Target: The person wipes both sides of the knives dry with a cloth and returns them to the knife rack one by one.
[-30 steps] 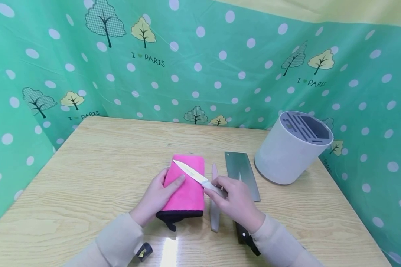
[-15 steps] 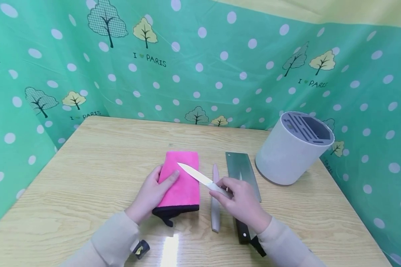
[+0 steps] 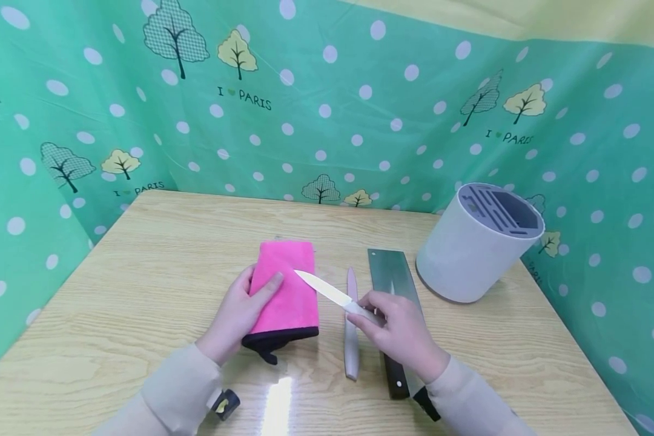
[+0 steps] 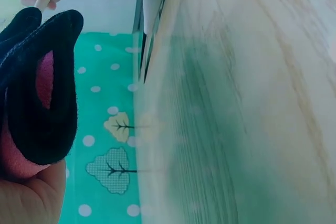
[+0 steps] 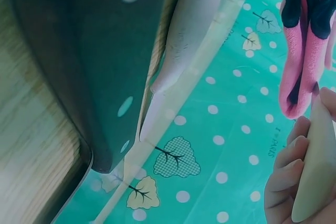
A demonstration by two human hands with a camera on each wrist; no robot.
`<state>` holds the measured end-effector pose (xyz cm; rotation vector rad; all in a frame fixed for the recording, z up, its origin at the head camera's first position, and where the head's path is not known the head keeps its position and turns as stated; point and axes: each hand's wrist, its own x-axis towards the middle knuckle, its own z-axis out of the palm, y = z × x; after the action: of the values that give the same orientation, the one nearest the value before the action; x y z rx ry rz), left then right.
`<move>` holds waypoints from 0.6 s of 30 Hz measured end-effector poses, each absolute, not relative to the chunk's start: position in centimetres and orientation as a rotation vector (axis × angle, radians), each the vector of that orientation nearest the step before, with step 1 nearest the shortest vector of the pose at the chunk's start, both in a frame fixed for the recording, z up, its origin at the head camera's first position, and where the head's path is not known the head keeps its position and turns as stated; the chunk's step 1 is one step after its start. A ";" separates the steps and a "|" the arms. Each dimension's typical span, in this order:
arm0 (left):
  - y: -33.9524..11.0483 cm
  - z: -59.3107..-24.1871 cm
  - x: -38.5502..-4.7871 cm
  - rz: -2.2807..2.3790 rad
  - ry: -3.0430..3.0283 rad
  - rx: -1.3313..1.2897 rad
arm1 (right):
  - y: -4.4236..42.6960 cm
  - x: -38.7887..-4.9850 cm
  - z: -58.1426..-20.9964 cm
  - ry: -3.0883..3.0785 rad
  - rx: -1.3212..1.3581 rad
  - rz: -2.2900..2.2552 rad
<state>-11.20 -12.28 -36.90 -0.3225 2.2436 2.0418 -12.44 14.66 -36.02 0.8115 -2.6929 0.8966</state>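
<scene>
In the head view my left hand (image 3: 234, 318) grips a folded pink towel (image 3: 291, 303) with a black edge, thumb on top. The left wrist view shows the towel's looped black end (image 4: 65, 93) above the palm. My right hand (image 3: 400, 330) holds a kitchen knife (image 3: 329, 292) by its pale handle. The blade slants up and left, its tip over the pink cloth; contact with it I cannot tell. Below the right hand lie a second knife (image 3: 351, 351) with a pale handle and a cleaver (image 3: 392, 272) with a black handle (image 5: 79, 51).
A white cylindrical knife block (image 3: 458, 257) with a slotted grey top stands at the table's right rear. Green dotted cloth (image 3: 283, 145) hangs behind and at both sides of the wooden table (image 3: 196, 242). A small black device (image 3: 226, 404) sits by the left wrist.
The towel has shifted left and slightly away with my left hand. The knife has moved a little right, so its tip now lies nearer the towel's right side.
</scene>
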 end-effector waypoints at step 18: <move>-13.2 -36.5 -11.5 2.120 2.214 -0.368 | 14.9 -12.5 -36.1 -2.722 0.784 0.855</move>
<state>-11.47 -13.20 -36.48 -0.3681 2.2142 2.1202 -12.50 14.87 -36.14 0.7840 -2.7219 0.8553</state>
